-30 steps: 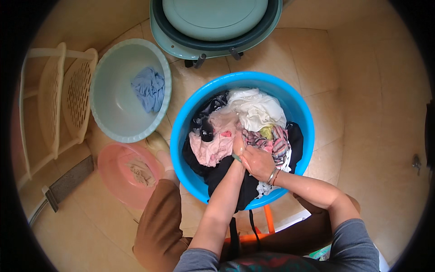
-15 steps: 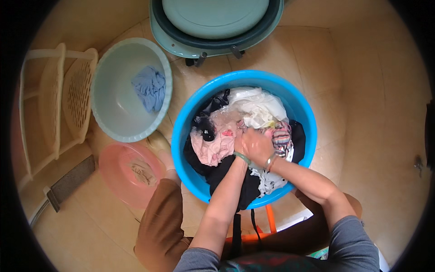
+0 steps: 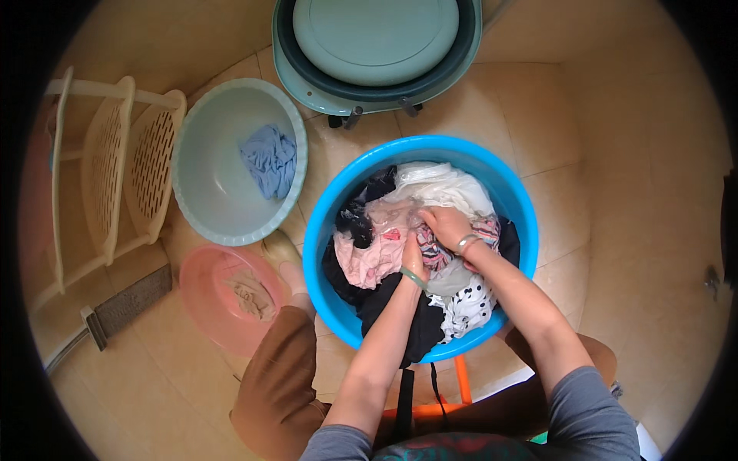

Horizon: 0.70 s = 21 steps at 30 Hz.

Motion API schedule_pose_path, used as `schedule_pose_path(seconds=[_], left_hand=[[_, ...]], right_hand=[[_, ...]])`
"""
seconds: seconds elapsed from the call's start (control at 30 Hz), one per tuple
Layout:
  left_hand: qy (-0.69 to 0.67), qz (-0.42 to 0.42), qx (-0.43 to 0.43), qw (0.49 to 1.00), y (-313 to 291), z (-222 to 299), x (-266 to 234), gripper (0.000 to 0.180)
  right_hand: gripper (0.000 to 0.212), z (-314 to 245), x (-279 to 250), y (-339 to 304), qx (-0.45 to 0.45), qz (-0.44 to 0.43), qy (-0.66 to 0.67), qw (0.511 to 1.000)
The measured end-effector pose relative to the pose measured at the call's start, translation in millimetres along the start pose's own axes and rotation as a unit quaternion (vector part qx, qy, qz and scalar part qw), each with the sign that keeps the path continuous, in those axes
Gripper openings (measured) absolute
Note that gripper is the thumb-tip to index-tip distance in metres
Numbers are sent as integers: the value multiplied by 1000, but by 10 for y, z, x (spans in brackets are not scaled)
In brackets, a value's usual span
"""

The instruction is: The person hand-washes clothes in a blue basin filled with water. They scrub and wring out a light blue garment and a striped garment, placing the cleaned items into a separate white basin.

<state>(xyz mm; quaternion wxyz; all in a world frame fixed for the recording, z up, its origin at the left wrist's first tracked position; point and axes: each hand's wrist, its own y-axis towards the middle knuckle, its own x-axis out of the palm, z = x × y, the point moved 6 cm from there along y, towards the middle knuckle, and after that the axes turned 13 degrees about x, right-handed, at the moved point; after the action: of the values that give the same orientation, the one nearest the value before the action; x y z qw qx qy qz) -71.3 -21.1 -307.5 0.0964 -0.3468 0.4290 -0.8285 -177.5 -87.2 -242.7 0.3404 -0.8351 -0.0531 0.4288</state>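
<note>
A blue tub (image 3: 523, 184) of wet laundry stands in front of me. My left hand (image 3: 415, 260), wearing a green bangle, closes on the right edge of a pink garment (image 3: 369, 265). Just above and to the right, my right hand (image 3: 448, 227) grips the same garment, its fingertips partly hidden in the cloth. Striped fabric (image 3: 436, 255) shows between the two hands. White cloth (image 3: 453, 184) lies behind them, polka-dot fabric (image 3: 469, 307) nearer me, and black clothing (image 3: 384, 303) along the left and front.
At the left, a pale green basin (image 3: 207, 173) holds a blue cloth (image 3: 269, 161). Nearer is a pink basin (image 3: 204, 315) with a beige cloth (image 3: 250, 296). A cream rack (image 3: 115, 177) and a brush head (image 3: 134, 303) stand by the wall. A folded green tub (image 3: 377, 38) stands behind.
My hands were pressed together over the laundry and have moved apart, the right one up and to the right. More striped and grey cloth shows between them. The whole view has shifted slightly.
</note>
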Motion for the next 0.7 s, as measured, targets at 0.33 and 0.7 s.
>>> schedule_pose_path(seconds=[0.33,0.7], left_hand=[[161,-108,222,956,-102,961,506,58],[477,-8,84,875,1171,549,-384,26]], right_hand=[[38,-195,-601,-365,-139,211,161,954],[43,-53,408,383,10,104,-16,994]])
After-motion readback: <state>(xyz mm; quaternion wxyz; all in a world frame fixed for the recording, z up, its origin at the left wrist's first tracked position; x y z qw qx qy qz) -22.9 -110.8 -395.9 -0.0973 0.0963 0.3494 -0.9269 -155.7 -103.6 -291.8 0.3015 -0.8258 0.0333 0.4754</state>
